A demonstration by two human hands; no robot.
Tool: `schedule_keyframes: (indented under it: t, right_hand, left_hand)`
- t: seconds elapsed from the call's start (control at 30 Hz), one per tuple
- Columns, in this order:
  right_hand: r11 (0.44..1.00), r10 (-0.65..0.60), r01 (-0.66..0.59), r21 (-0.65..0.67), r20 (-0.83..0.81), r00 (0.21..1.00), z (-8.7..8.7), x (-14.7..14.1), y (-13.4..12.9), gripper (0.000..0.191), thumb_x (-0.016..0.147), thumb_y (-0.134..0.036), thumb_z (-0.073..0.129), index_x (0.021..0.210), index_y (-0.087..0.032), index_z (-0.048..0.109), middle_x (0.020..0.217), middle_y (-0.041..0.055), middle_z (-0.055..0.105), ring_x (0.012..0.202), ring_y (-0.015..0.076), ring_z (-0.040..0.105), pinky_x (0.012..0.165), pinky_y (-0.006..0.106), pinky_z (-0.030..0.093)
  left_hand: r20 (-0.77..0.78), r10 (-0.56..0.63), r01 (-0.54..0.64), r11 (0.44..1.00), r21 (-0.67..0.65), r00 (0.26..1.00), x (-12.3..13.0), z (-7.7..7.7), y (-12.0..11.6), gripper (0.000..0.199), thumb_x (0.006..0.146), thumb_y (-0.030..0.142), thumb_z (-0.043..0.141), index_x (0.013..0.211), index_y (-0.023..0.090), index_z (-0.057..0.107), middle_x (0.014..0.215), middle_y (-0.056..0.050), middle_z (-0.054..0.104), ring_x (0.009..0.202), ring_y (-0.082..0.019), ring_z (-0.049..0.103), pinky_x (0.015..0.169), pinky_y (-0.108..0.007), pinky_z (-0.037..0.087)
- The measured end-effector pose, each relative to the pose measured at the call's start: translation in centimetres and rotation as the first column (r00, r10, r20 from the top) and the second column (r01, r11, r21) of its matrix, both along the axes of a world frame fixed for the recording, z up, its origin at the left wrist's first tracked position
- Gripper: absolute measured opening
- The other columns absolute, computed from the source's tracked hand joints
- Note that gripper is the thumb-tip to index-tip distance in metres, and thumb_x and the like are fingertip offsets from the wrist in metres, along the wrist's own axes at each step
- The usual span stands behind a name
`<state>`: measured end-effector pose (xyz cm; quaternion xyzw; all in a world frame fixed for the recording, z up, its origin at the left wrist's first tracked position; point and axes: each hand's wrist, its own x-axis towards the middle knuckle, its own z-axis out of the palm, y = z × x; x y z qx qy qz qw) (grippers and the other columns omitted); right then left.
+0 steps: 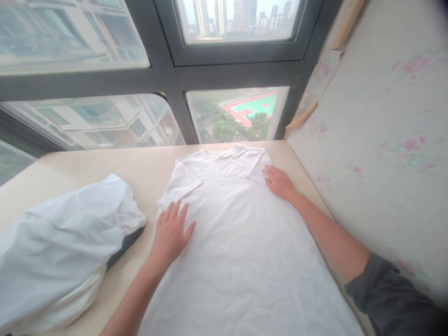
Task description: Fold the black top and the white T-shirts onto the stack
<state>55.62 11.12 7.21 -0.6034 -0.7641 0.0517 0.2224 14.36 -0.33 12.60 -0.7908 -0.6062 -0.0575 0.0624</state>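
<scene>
A white T-shirt [238, 247] lies spread on the pale wooden surface, its collar toward the window and its lower end running out of the bottom of the view. Both short sleeves are turned inward over the body of the shirt. My left hand [172, 231] rests on the shirt's left side below the sleeve, fingers outstretched and holding nothing. On the opposite edge, beside the right sleeve, my right hand [279, 182] lies flat with its fingers extended. Faint wrinkles cross the fabric.
A heap of white clothes [73, 238] with a dark piece beneath sits at left on the wooden surface [147, 161]. Grey window frames [171, 116] close off the far side. Along the right stands a flower-patterned wall [371, 154] with peeling paper near the window.
</scene>
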Motion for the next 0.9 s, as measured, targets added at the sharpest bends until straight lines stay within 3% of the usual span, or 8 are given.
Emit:
schedule_keyframes:
  t: [0.17,0.23,0.3,0.4,0.53,0.67,0.8,0.9]
  right_hand:
    - [0.998,-0.04,0.048,-0.05,0.142,0.989,-0.8,0.3,-0.3,0.047,0.096,-0.027,0.037,0.14,-0.019,0.053,0.155,0.0098,0.042,0.143,0.0283,0.038,0.117,0.052,0.029]
    - [0.994,-0.06,0.074,-0.081,0.158,0.986,-0.5,0.1,-0.7,0.048,0.097,-0.027,0.036,0.141,-0.018,0.052,0.155,0.0102,0.041,0.144,0.0285,0.037,0.118,0.052,0.028]
    - [0.988,-0.079,0.095,-0.119,0.137,0.988,-0.1,-0.3,-1.1,0.049,0.096,-0.027,0.036,0.141,-0.017,0.052,0.156,0.011,0.04,0.145,0.0288,0.035,0.119,0.051,0.027]
    - [0.98,-0.105,0.119,-0.157,0.094,0.99,0.7,-0.7,-1.4,0.048,0.095,-0.025,0.039,0.14,-0.017,0.054,0.156,0.0112,0.04,0.145,0.0276,0.034,0.12,0.048,0.025]
    - [0.963,-0.186,0.195,-0.186,0.064,0.98,2.5,0.3,-0.8,0.045,0.092,-0.026,0.047,0.135,-0.017,0.058,0.151,0.011,0.047,0.14,0.023,0.043,0.117,0.038,0.032]
    - [0.919,-0.308,0.306,-0.249,0.031,0.951,4.4,2.8,-0.5,0.049,0.092,-0.023,0.046,0.138,-0.012,0.053,0.137,0.0134,0.059,0.118,0.0181,0.061,0.099,0.028,0.047]
    - [0.885,-0.346,0.332,-0.326,0.016,0.938,5.0,4.7,-1.6,0.044,0.087,-0.024,0.057,0.13,-0.015,0.061,0.127,0.0105,0.067,0.107,0.0162,0.066,0.091,0.024,0.049]
    - [0.869,-0.362,0.344,-0.356,0.019,0.932,4.8,5.2,-2.0,0.04,0.084,-0.026,0.063,0.123,-0.016,0.066,0.12,0.0101,0.07,0.107,0.0173,0.067,0.091,0.024,0.048]
  left_hand:
    - [-0.07,0.081,-0.076,0.995,0.064,0.994,-6.8,-1.7,-9.6,0.05,0.094,0.043,0.041,0.135,0.014,0.052,0.146,-0.02,0.05,0.136,-0.038,0.044,0.108,-0.054,0.039]
    - [-0.055,0.063,-0.055,0.99,0.129,0.997,-7.3,-1.7,-13.0,0.045,0.094,0.039,0.043,0.13,0.014,0.054,0.141,-0.02,0.054,0.133,-0.037,0.047,0.105,-0.053,0.041]
    - [-0.013,-0.001,0.003,0.982,0.191,1.0,-6.0,-1.3,-16.0,0.04,0.094,0.033,0.047,0.129,0.015,0.054,0.139,-0.019,0.055,0.131,-0.036,0.049,0.104,-0.052,0.042]
    - [0.116,-0.126,0.105,0.979,0.173,0.985,-0.5,-0.5,-19.5,0.039,0.092,0.026,0.052,0.13,0.019,0.054,0.14,-0.014,0.055,0.127,-0.03,0.052,0.102,-0.044,0.044]
    - [0.367,-0.302,0.304,0.951,0.053,0.88,10.8,-0.6,-23.0,0.039,0.086,0.023,0.057,0.125,0.02,0.057,0.123,-0.01,0.065,0.105,-0.023,0.063,0.088,-0.034,0.051]
    - [0.444,-0.43,0.498,0.866,-0.044,0.786,21.6,-1.7,-25.6,0.032,0.083,0.034,0.064,0.111,0.021,0.061,0.092,-0.004,0.069,0.073,-0.022,0.063,0.058,-0.034,0.044]
    - [0.392,-0.547,0.617,0.784,-0.069,0.739,27.9,-2.5,-26.3,0.017,0.091,0.032,0.055,0.1,0.018,0.061,0.076,-0.004,0.061,0.064,-0.021,0.057,0.053,-0.036,0.036]
    - [0.378,-0.544,0.629,0.764,-0.146,0.749,30.6,-3.0,-26.1,0.03,0.093,0.041,0.051,0.105,0.015,0.061,0.083,-0.009,0.061,0.073,-0.024,0.058,0.056,-0.037,0.036]
